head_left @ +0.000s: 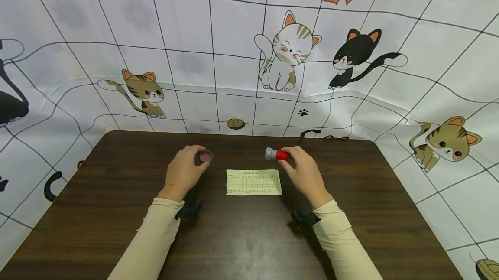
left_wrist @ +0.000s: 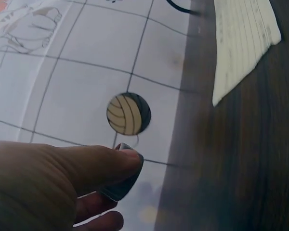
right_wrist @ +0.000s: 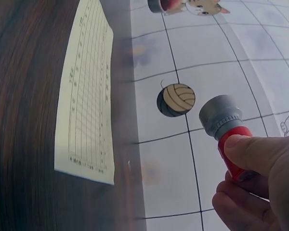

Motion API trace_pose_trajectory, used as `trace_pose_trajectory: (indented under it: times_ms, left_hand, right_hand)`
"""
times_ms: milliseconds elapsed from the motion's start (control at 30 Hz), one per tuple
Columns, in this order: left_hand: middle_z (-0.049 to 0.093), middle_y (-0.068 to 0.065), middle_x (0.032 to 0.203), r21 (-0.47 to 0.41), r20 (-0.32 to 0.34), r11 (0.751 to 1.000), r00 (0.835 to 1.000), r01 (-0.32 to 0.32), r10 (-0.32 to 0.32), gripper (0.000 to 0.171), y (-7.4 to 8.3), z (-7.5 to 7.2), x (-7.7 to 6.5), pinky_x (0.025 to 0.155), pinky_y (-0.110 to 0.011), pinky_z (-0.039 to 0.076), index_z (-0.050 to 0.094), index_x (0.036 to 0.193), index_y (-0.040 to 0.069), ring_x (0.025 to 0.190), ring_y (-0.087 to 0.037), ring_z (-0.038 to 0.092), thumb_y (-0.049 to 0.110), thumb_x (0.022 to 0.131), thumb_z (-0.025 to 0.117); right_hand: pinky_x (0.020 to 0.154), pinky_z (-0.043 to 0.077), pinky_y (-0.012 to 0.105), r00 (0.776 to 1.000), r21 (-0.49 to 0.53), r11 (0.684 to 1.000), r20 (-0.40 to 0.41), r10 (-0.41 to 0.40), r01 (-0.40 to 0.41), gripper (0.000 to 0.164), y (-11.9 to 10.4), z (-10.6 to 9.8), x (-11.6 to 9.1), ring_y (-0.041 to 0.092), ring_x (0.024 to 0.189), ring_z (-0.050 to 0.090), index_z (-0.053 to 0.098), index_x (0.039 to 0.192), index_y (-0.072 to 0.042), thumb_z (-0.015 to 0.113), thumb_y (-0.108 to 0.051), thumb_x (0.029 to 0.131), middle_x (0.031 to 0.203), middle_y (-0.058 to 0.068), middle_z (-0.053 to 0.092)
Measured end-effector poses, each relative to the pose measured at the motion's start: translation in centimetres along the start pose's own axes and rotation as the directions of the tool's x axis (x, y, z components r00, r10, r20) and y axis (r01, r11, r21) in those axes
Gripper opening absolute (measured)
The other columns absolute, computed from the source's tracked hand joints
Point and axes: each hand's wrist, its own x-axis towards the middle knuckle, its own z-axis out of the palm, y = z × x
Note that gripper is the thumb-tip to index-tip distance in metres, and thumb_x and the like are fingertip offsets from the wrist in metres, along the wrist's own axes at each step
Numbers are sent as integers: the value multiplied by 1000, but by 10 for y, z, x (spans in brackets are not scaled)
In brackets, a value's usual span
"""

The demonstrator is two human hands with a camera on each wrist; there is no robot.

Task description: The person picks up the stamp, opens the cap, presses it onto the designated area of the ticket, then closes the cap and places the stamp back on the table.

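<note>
My left hand is raised above the left part of the table, pinching a small round cap between thumb and fingers. Its dull reddish inside faces the head camera. Seen from the left wrist, the cap is grey and partly hidden by the thumb. My right hand grips a small stamp by its red handle, the grey round head pointing left. The right wrist view shows the stamp tilted, with its ribbed grey collar. Between the hands lies a pale yellow printed form.
The dark brown wooden table ends at a far edge close beyond the hands. Behind and beside it hangs a white gridded sheet printed with cartoon cats. Dark straps circle both wrists over pale sleeves.
</note>
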Motion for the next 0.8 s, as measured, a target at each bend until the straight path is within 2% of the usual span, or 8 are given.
trace_pose_trajectory:
  times_ms: [133,400,800]
  left_hand:
    - [66,-21,124,-3,24,999,999,36,-36,43,-9,1,1,93,-58,53,65,131,2,114,-40,63,20,94,77]
    - [62,-25,127,8,12,997,997,77,-77,42,-24,1,3,93,-62,51,67,129,2,118,-45,57,20,93,78]
    - [63,-26,126,21,114,996,990,82,-84,42,-34,2,1,92,-60,52,66,130,-1,112,-45,61,20,94,76]
  right_hand:
    - [76,53,40,1000,-7,1000,-1,24,-24,33,6,-1,0,23,90,64,70,120,-4,81,-11,90,111,9,70]
    - [78,56,42,999,-3,999,8,52,-52,32,14,2,-1,24,93,68,70,119,-4,82,-10,90,109,10,70]
    - [80,58,43,994,-13,994,35,107,-107,33,18,2,-1,25,93,68,70,120,-4,81,-12,90,109,12,70]
